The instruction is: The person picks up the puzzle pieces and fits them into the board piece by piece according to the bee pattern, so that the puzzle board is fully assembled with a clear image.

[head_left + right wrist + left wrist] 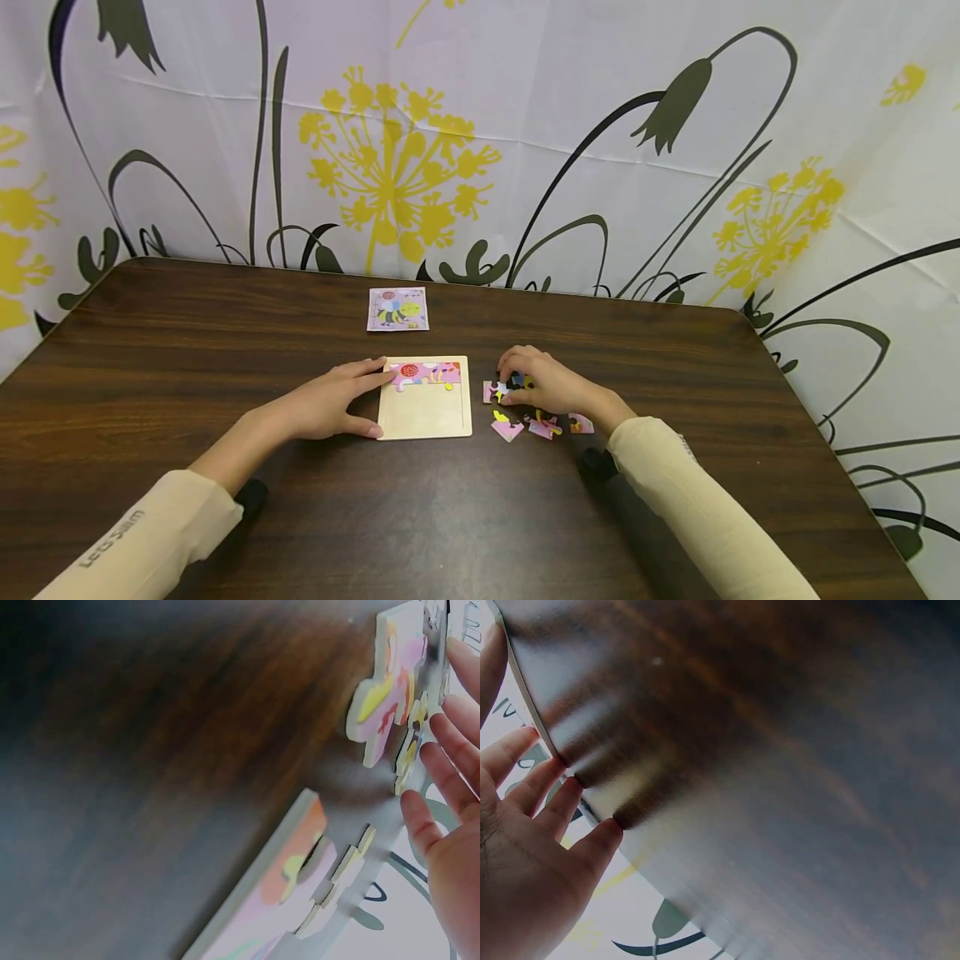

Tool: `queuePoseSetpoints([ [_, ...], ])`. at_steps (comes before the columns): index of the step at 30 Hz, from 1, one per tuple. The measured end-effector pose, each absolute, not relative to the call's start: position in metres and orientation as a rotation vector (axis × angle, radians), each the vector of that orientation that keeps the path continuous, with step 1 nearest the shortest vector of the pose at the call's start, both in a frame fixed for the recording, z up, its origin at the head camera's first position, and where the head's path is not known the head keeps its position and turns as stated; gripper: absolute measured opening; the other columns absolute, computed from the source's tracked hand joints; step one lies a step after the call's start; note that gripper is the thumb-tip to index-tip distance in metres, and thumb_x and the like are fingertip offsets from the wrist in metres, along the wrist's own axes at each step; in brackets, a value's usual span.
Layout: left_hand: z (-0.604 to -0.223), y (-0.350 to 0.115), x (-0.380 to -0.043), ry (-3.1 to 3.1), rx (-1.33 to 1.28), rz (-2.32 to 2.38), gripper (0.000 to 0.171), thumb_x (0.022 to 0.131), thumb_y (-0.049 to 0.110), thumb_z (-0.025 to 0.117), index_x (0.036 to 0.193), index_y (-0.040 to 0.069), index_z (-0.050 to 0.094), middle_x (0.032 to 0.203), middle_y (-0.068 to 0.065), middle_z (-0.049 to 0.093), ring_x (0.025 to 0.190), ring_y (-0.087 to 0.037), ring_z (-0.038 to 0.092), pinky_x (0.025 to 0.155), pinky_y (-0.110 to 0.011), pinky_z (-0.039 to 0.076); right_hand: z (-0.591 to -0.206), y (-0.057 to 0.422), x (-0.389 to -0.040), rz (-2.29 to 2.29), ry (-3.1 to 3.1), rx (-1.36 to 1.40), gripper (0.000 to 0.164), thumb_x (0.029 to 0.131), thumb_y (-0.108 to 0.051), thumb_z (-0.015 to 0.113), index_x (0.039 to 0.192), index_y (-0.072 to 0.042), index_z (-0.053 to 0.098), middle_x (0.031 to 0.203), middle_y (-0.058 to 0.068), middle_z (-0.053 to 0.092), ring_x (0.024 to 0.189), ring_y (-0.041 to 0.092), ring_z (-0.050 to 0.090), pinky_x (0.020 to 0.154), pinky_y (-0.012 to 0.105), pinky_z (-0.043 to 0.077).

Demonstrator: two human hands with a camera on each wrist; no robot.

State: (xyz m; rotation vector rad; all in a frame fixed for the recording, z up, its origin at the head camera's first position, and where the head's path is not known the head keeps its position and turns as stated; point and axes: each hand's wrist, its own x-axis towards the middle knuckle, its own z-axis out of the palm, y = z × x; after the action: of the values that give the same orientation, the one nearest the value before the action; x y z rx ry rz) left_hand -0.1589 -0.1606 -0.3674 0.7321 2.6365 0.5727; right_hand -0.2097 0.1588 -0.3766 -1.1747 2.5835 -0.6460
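A square wooden puzzle tray (423,417) lies on the table with a row of joined pink pieces (427,372) along its top. My left hand (330,404) rests at the tray's left side, fingers extended, index fingertip over the top row and thumb by the lower corner. My right hand (551,383) is bent over loose pieces right of the tray, with thumb and fingertips around a pink and white puzzle piece (489,392). Below that hand lie a pink and yellow piece (507,429), another piece (542,428) and an orange-and-pink one (581,423). The palm hides some pieces.
A square picture card (397,310) with a bee on it lies behind the tray. The dark wooden table (420,517) ends at a patterned curtain (555,125) at the back and right. In the right wrist view, pieces (386,682) lie close by the fingers.
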Motion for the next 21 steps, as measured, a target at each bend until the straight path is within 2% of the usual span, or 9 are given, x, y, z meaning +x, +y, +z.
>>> queuePoseSetpoints([
  [7,-0.3677,-0.1607,-0.1592,2.635,0.73,0.577,0.08,0.076,0.037,0.071,0.139,0.003,0.036,0.144,-0.024,0.026,0.128,-0.046,0.023,0.098,-0.059,0.025,-0.376,0.1589,-0.2109,-0.703,2.578,-1.174,0.022,0.082,-0.018,0.07,0.097,-0.006,0.06,0.098,0.003,0.055,0.088,0.02,0.049,0.079,0.036,0.044],
  [21,-0.3678,-0.161,-0.1595,2.627,0.723,0.582,0.081,0.076,0.037,0.072,0.139,0.003,0.036,0.144,-0.025,0.025,0.128,-0.047,0.022,0.098,-0.06,0.025,-0.3711,0.1571,-0.21,-0.78,2.573,-1.07,0.021,0.081,-0.016,0.071,0.096,-0.006,0.059,0.095,0.003,0.055,0.086,0.022,0.05,0.078,0.039,0.046],
])
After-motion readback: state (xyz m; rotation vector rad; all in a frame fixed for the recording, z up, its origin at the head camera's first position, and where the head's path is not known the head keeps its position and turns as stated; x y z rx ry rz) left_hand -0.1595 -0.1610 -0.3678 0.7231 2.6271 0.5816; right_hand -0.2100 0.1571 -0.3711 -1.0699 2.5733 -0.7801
